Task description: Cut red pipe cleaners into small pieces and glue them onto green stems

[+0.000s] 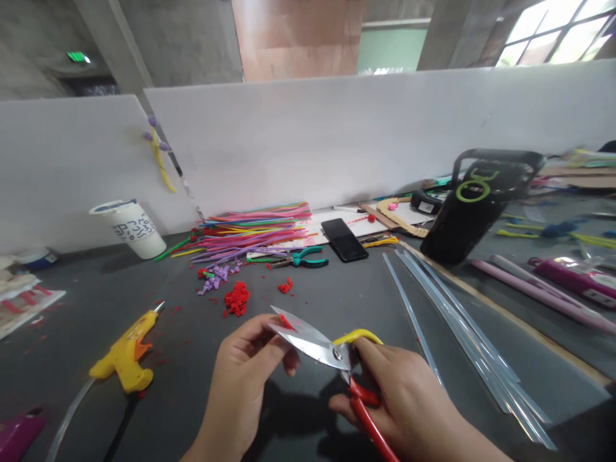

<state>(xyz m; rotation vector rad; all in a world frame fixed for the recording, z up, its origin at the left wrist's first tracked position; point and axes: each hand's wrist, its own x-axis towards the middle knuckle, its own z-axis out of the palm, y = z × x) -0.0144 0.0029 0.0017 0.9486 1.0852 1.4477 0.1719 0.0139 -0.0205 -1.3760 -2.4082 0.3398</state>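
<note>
My R hand (404, 378) is wrapped tight on the scissors (308, 346), w/ the blades spread apart. My L hand (240, 372) has thumb & fingers pinched on a small red piece (287, 323), which sits btwn the blades near the tips; the blade hides part of that pinch from me. Past my hands I see a red pile (237, 298), w/ purple bits (216, 280) just beside it. The yellow glue gun (126, 353) lies off to the L.
</note>
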